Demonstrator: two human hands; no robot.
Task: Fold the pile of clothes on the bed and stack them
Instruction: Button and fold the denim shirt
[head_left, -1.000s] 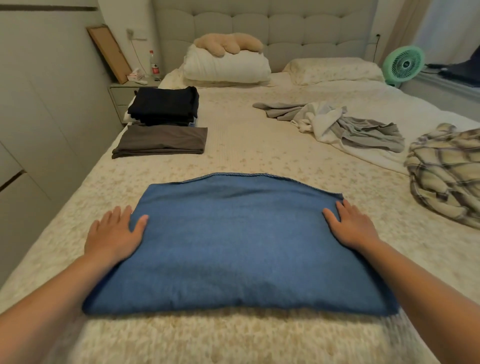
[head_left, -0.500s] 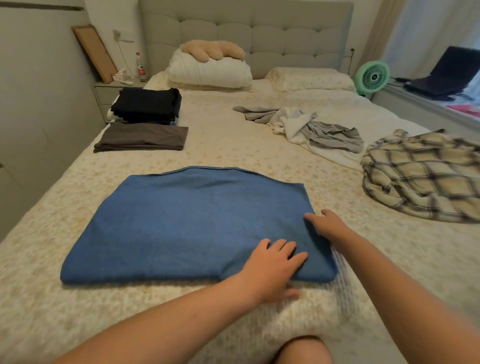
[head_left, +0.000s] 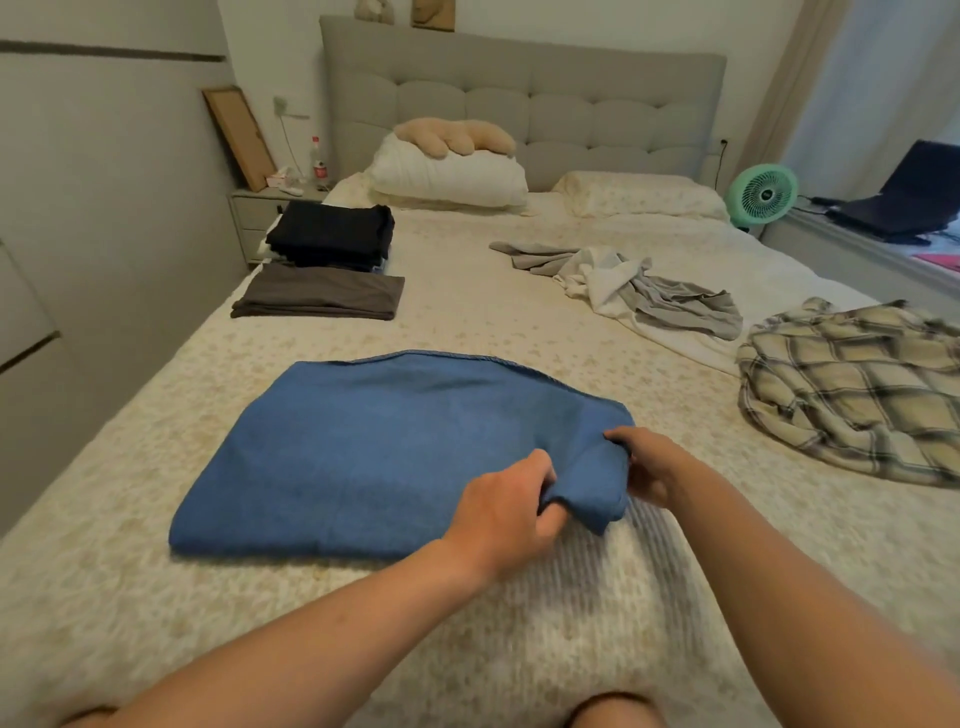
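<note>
A half-folded blue garment (head_left: 395, 452) lies flat on the bed (head_left: 519, 322) in front of me. My left hand (head_left: 506, 512) grips its near right corner, fingers curled round the cloth. My right hand (head_left: 647, 465) pinches the right edge just beyond that corner, which is raised a little off the bed. At the far left a folded grey-brown piece (head_left: 322, 293) lies in front of a stack of folded dark clothes (head_left: 332, 234). Unfolded grey and white clothes (head_left: 639, 286) lie mid-right, and a crumpled plaid shirt (head_left: 852, 384) at the right.
Pillows (head_left: 447, 174) and a plush toy (head_left: 454, 136) sit at the headboard. A nightstand (head_left: 260, 208) with a bottle stands at the far left, a green fan (head_left: 762, 193) and a laptop (head_left: 904, 200) at the right. The wall runs close along the bed's left side.
Both hands went from the garment's two sides to its right end. The left hand crossed over from the left side, and both now grasp and lift the near right corner.
</note>
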